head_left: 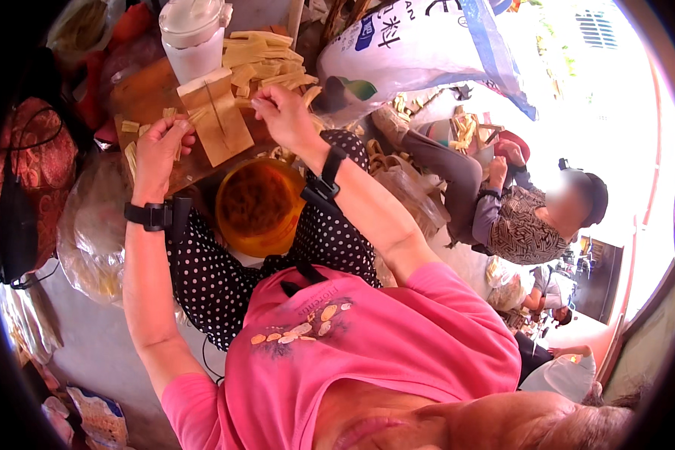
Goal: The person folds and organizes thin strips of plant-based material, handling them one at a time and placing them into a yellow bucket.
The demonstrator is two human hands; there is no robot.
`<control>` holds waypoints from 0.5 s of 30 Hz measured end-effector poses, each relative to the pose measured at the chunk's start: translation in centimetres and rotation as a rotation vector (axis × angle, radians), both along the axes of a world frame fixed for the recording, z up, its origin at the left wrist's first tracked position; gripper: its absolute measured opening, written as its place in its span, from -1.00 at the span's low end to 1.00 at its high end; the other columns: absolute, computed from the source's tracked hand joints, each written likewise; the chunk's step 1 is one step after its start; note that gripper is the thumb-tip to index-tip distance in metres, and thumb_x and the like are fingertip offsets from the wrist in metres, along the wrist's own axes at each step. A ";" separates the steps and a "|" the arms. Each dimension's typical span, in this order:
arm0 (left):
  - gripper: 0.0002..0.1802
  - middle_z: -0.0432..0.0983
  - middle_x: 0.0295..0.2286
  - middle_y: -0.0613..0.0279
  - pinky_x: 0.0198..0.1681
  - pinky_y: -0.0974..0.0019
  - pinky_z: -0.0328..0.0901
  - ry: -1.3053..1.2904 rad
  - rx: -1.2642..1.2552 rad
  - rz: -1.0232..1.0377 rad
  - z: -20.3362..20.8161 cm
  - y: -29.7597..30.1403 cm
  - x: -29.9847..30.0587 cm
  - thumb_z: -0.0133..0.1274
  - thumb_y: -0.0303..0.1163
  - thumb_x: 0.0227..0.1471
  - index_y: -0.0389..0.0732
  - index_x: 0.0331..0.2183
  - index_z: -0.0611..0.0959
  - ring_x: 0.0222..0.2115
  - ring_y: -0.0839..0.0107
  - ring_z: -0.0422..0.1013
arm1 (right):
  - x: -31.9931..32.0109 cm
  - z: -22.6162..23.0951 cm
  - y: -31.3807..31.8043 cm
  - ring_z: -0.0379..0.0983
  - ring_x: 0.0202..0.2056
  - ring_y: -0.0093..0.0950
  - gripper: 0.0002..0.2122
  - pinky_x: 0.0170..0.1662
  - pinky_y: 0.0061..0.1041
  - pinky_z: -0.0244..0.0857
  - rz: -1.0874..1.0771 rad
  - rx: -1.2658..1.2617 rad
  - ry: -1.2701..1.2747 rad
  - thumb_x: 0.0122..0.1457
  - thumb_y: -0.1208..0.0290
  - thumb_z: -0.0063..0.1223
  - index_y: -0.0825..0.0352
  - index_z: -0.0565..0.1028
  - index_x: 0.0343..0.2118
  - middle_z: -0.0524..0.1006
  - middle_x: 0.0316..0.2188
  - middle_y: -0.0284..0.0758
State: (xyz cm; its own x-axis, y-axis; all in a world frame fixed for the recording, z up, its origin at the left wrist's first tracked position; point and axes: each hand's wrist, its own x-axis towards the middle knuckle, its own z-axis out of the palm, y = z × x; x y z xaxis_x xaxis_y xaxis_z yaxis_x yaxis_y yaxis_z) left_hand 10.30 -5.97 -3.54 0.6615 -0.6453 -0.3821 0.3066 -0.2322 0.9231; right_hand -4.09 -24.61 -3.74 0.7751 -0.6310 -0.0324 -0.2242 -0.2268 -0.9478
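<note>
A brown wooden board (141,87) is carrying a white lidded container (193,49), a heap of pale yellow strips (259,54) and a tan slab (231,137); short pieces (130,127) are lying toward its left edge.

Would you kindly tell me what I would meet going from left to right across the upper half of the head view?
Red patterned cloth → clear plastic bag → left hand → tan block with a dark line → right hand → large white sack → seated co-worker's dark cap.
</note>
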 end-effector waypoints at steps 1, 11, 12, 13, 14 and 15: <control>-0.73 0.51 -0.37 0.31 -0.43 0.56 0.27 0.082 -0.040 -0.011 1.1 0.1 -0.3 -0.03 -0.34 0.11 -0.27 -0.17 0.52 -0.46 0.63 0.38 | 0.1 0.4 0.5 0.43 -0.57 -0.49 -0.88 -0.45 -0.52 0.28 0.008 0.015 0.009 0.10 0.48 -0.01 0.45 0.42 -0.40 0.50 -0.61 -0.25; -0.63 0.48 -0.42 0.36 -0.39 0.61 0.22 0.146 -0.196 -0.443 5.5 2.9 -5.2 -0.07 -0.55 0.03 -0.29 -0.06 0.49 -0.48 0.66 0.33 | -4.5 5.6 4.5 0.27 -0.56 -0.71 -0.75 -0.54 -0.71 0.15 0.235 0.360 0.136 0.12 0.27 0.09 0.42 0.44 -0.40 0.40 -0.60 -0.45; -0.62 0.48 -0.42 0.36 -0.40 0.61 0.22 0.152 -0.191 -0.418 5.5 2.8 -5.8 -0.06 -0.54 0.03 -0.29 -0.05 0.49 -0.48 0.66 0.34 | -5.0 6.1 4.7 0.26 -0.57 -0.72 -0.74 -0.55 -0.72 0.14 0.284 0.425 0.169 0.12 0.26 0.09 0.41 0.44 -0.36 0.39 -0.59 -0.47; -0.62 0.48 -0.42 0.36 -0.42 0.61 0.22 0.155 -0.186 -0.390 5.5 2.8 -6.4 -0.06 -0.54 0.03 -0.29 -0.05 0.48 -0.48 0.66 0.34 | -5.3 6.6 4.8 0.25 -0.58 -0.74 -0.72 -0.55 -0.74 0.13 0.336 0.488 0.200 0.11 0.24 0.10 0.41 0.44 -0.32 0.38 -0.58 -0.49; -0.62 0.48 -0.43 0.36 -0.43 0.61 0.21 0.157 -0.181 -0.362 5.6 2.9 -6.9 -0.05 -0.53 0.03 -0.29 -0.04 0.48 -0.48 0.66 0.35 | -5.6 6.8 4.9 0.24 -0.58 -0.75 -0.70 -0.56 -0.75 0.12 0.388 0.551 0.231 0.11 0.22 0.10 0.40 0.43 -0.27 0.37 -0.57 -0.51; -0.67 0.49 -0.42 0.33 -0.45 0.59 0.23 0.124 -0.182 -0.323 5.9 3.0 -7.3 -0.04 -0.50 0.05 -0.29 -0.09 0.50 -0.49 0.65 0.36 | -6.0 6.5 4.8 0.23 -0.58 -0.75 -0.71 -0.54 -0.77 0.09 0.377 0.614 0.229 0.12 0.27 0.09 0.41 0.44 -0.24 0.37 -0.57 -0.52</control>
